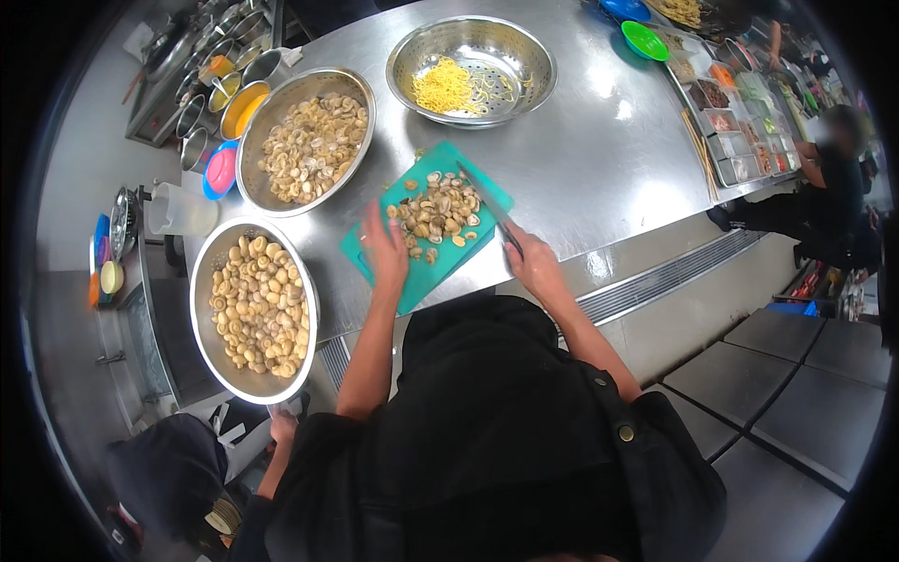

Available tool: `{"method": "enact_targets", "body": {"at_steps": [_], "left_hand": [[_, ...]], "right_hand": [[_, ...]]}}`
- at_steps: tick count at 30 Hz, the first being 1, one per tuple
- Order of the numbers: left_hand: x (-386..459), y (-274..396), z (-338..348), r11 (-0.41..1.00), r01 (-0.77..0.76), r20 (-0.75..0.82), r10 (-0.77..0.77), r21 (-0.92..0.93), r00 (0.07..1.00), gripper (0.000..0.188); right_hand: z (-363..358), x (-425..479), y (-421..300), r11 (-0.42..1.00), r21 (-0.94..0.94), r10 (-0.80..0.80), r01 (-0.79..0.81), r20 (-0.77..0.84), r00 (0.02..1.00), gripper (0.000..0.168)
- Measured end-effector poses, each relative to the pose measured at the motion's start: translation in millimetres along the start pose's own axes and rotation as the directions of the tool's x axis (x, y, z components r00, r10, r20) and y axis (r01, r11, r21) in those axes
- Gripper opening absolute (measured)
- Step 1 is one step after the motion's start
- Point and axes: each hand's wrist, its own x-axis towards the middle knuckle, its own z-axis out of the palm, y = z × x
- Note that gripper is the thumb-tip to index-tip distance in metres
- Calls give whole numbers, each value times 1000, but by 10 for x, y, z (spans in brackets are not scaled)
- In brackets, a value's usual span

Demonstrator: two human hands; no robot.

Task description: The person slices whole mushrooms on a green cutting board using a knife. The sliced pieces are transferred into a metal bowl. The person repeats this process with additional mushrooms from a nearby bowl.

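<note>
My right hand (537,267) grips a kitchen knife (489,200) by its dark handle. Its blade lies along the right side of a pile of sliced mushrooms (439,207) on a green cutting board (407,288). At the pile's left edge is my left hand (386,249), blurred, fingers apart and holding nothing. Whole mushrooms (263,302) fill a steel colander (199,330) to the left, near the table's edge. Behind it, a second perforated steel bowl (247,172) contains many sliced mushrooms (316,147).
A steel colander (520,105) with yellow noodles (444,86) stands beyond the board on the steel table (597,168). Near the left edge are a translucent pitcher (182,211) and a pink bowl (221,168). Ingredient trays (737,168) line the right end. Another person's hand (283,426) is below the whole-mushroom colander.
</note>
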Motion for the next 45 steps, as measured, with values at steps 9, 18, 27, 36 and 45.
{"method": "enact_targets", "body": {"at_steps": [9, 18, 27, 36, 45], "left_hand": [[-592, -504, -426, 912, 392, 13, -396, 117, 918, 61], [-699, -134, -484, 471, 555, 170, -638, -685, 751, 38], [-1528, 459, -314, 472, 384, -126, -745, -794, 656, 26], [-1931, 1523, -1557, 501, 401, -291, -828, -767, 479, 21], [-343, 855, -2858, 690, 206, -456, -643, -694, 615, 27]], "right_hand": [[-321, -154, 242, 574, 671, 338, -468, 326, 883, 46], [-540, 182, 670, 656, 613, 226, -440, 397, 890, 50], [-1356, 332, 1016, 729, 554, 6, -402, 582, 813, 52], [-2178, 806, 611, 748, 551, -150, -370, 683, 715, 46], [-1538, 1550, -1239, 723, 688, -510, -60, 591, 625, 49]]}}
